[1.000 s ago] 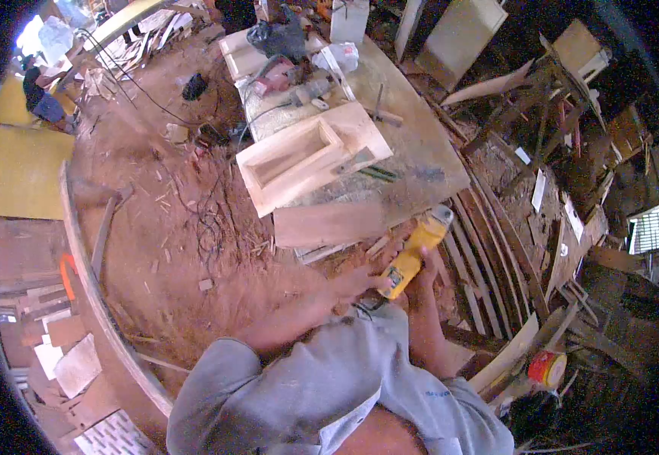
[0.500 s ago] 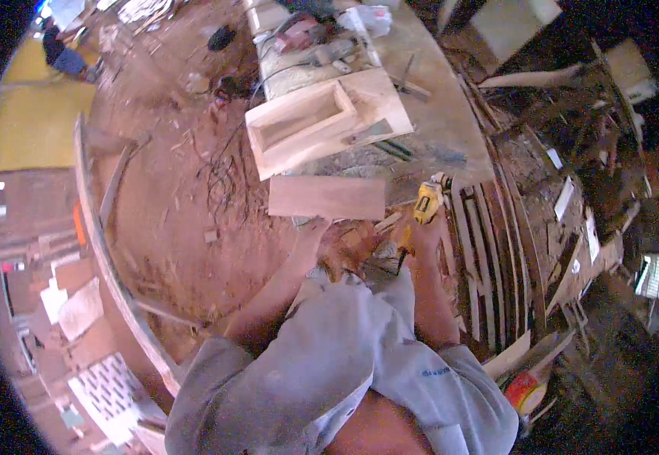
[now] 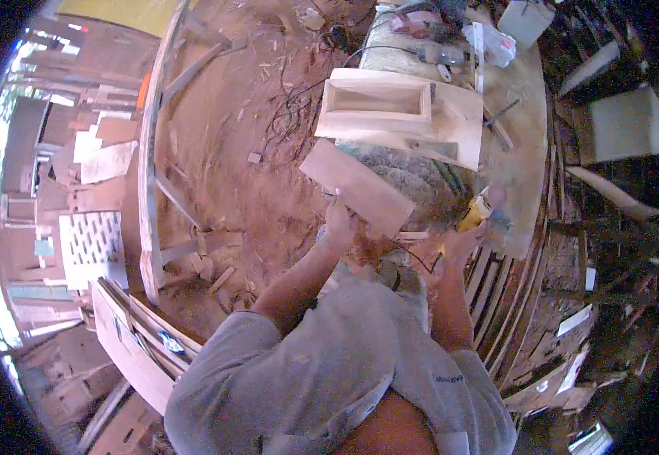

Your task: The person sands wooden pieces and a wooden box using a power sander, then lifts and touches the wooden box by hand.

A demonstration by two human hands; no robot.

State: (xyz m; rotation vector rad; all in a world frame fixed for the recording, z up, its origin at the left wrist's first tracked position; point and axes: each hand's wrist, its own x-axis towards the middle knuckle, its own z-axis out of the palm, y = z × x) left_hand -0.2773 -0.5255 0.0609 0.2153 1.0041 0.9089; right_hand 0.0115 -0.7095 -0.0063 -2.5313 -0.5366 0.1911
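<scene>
My left hand (image 3: pixel 337 218) is closed on the near edge of a flat rectangular wooden board (image 3: pixel 363 186), which is tilted with its right end lower. In my right hand (image 3: pixel 462 241) is a yellow angle grinder (image 3: pixel 475 212), its head pointing up and away from me, to the right of the board. The fingers of that hand are partly hidden. Just beyond the board, a rectangular wooden box frame (image 3: pixel 375 121) rests on a pale wooden panel (image 3: pixel 458 144) on the workbench.
Power tools (image 3: pixel 439 53) and a plastic bag (image 3: pixel 498 45) lie at the far end of the bench (image 3: pixel 522 152). Cables (image 3: pixel 288 110) and wood scraps are strewn over the dirt floor (image 3: pixel 216 152). Stacked timber strips (image 3: pixel 496 296) stand at my right; a wooden rail (image 3: pixel 151 152) runs along the left.
The board has turned from nearly level to slanting down rightward. The grinder has tilted, with its head further right in view. My view has swung left, shifting the bench rightward.
</scene>
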